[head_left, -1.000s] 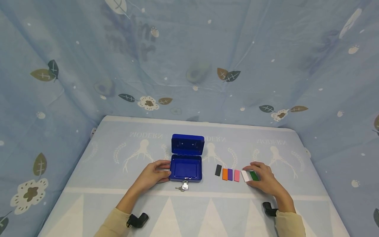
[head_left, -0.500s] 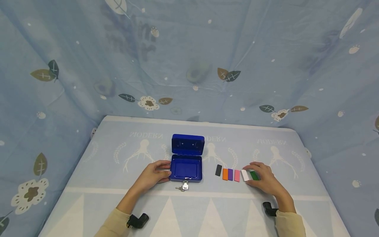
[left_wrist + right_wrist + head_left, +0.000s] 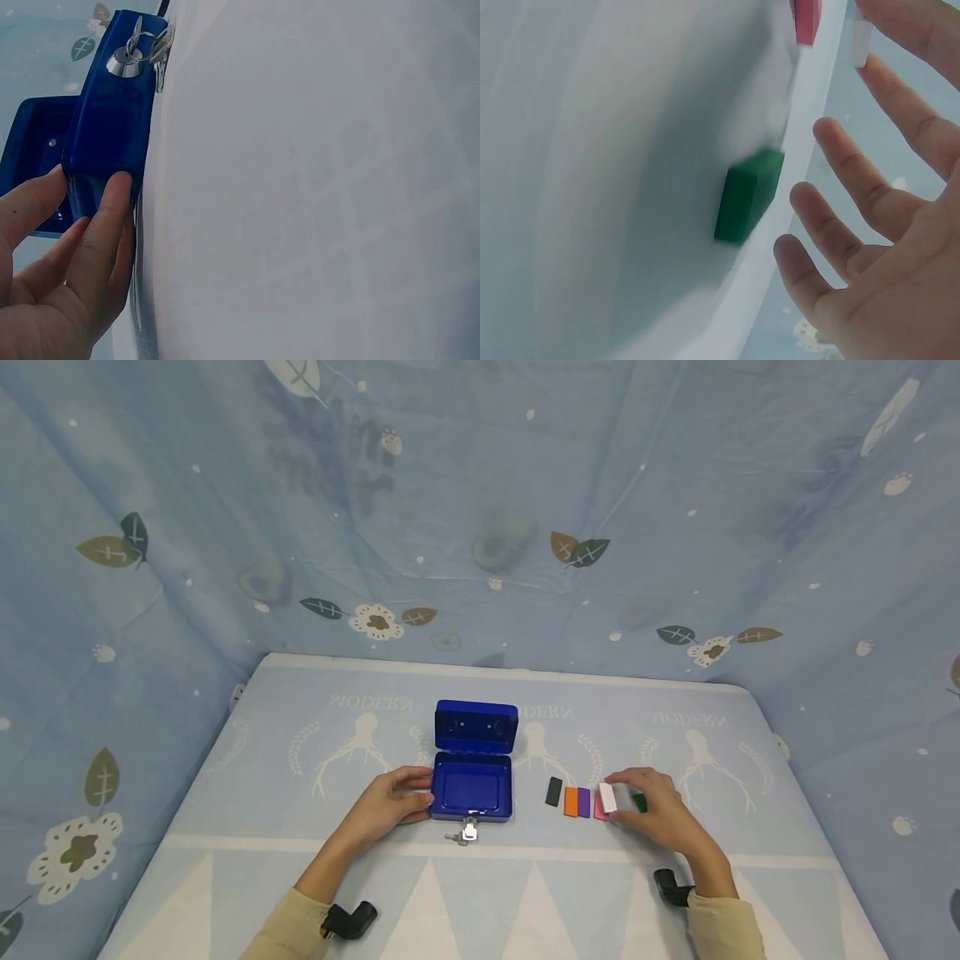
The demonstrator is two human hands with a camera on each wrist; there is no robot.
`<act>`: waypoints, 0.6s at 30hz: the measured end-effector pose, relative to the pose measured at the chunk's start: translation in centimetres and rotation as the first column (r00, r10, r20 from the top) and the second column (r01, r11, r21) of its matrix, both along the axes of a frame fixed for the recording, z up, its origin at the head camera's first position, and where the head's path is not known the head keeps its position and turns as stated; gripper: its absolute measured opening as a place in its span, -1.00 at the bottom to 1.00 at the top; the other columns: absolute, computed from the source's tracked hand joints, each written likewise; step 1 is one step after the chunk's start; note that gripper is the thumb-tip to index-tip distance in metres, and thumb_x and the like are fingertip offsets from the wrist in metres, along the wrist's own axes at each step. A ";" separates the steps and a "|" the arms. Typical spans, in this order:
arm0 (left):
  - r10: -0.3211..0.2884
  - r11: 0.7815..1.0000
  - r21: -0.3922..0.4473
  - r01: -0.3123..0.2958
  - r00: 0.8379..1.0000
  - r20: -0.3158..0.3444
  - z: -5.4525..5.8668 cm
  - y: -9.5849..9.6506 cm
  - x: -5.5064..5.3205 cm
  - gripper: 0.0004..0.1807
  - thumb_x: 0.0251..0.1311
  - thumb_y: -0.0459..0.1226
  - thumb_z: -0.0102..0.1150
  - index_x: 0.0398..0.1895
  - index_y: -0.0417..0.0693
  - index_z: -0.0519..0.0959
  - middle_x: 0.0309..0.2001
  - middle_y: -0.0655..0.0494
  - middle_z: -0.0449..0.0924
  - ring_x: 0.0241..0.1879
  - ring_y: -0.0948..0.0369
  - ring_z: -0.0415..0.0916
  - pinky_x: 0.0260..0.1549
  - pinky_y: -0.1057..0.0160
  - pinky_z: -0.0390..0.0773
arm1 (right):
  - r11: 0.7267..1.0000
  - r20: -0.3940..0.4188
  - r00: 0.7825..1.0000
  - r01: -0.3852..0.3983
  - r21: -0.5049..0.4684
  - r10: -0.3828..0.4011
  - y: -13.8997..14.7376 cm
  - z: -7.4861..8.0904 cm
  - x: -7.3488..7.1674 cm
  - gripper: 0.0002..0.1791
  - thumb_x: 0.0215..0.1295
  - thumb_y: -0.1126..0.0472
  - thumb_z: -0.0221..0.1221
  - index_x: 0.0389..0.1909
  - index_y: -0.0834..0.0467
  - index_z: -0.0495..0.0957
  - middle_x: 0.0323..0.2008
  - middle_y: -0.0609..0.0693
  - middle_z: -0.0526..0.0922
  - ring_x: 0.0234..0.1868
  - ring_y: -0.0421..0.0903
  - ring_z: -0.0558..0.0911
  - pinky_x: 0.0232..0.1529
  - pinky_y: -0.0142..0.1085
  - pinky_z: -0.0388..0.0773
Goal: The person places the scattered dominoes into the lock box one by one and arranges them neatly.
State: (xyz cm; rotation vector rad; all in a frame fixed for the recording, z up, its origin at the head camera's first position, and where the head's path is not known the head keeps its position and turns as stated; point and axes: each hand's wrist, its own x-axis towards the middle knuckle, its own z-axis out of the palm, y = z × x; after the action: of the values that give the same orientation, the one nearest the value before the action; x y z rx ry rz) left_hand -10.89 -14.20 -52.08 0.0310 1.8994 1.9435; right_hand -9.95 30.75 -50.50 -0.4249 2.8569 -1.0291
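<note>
A blue metal cash box stands with its lid raised. A silver lock and a ring of keys are at its front. My left hand rests on the box's left side, fingers fairly straight and thumb at the upper edge. To the right, my right hand pinches a white rectangular block between thumb and fingertips, lifted off the table and partly covering a pink block. The other fingers spread free in the right wrist view. A green block lies under that hand.
An orange block and a purple block lie side by side left of the pink one. A black block lies nearest the box. Patterned curtains surround the cloth-covered table.
My right hand has picked up the white block from beside the green one and moved it left, over the pink block. The left hand and the box have not moved.
</note>
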 end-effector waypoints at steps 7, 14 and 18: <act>0.001 1.000 0.005 -0.001 1.000 -0.001 0.0 0.0 0.0 -0.44 0.28 -0.49 0.23 0.32 -0.46 0.34 0.20 -0.42 0.41 0.04 -0.06 0.58 -0.06 0.10 0.69 | 0.999 -0.052 0.998 -0.032 -0.023 0.030 -1.2 -0.6 -0.5 -0.45 -0.01 0.20 0.55 0.06 0.08 0.63 0.02 0.06 0.62 0.09 0.13 0.41 0.09 0.04 0.25; 0.004 1.000 0.000 -0.004 1.000 -0.006 -0.1 0.0 0.0 -0.45 0.28 -0.48 0.23 0.32 -0.46 0.35 0.20 -0.42 0.42 0.05 -0.07 0.58 -0.06 0.10 0.69 | 0.996 -0.065 0.996 -0.070 -0.057 0.066 -2.5 -0.6 -1.0 -0.47 0.02 0.23 0.53 0.06 0.08 0.62 -0.11 -0.02 0.62 -0.03 0.06 0.42 -0.01 -0.04 0.28; -0.001 1.000 0.003 0.001 1.000 -0.007 -0.1 0.0 0.0 -0.44 0.28 -0.48 0.23 0.33 -0.46 0.34 0.21 -0.42 0.40 0.06 -0.08 0.57 -0.05 0.10 0.68 | 0.995 -0.067 0.995 -0.083 -0.063 0.078 -3.2 -0.6 -1.2 -0.47 0.03 0.21 0.53 0.07 0.04 0.61 -0.16 -0.05 0.61 -0.07 0.04 0.40 -0.11 -0.09 0.29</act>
State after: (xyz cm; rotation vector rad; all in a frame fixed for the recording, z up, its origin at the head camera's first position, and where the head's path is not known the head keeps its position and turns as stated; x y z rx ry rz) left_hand -10.87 -14.24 -52.18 0.0396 1.8998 1.9481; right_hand -11.16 27.58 -51.13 -0.5837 2.8413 -1.1170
